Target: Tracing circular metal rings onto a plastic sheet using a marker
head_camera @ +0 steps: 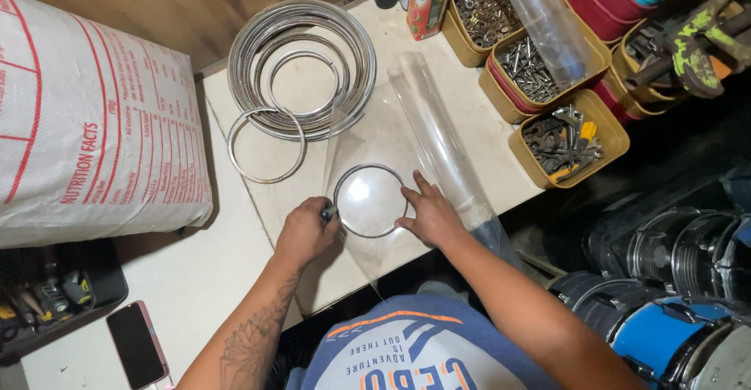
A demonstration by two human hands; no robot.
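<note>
A small metal ring [369, 201] lies on a clear plastic sheet [368, 136] spread over the white table [282, 194]. My left hand [305, 232] is closed around a small dark marker or tool at the ring's left edge. My right hand [429, 214] presses the ring's right edge, fingers spread and flat on it. The sheet unrolls from a clear plastic roll [438, 136] lying to the right of the ring.
A stack of larger metal rings [301, 69] and one loose ring [266, 145] lie at the back. A big white sack [86, 124] stands left. Yellow bins of screws and tools [567, 140] sit right. A phone [137, 345] lies front left. Drums [673, 296] stand lower right.
</note>
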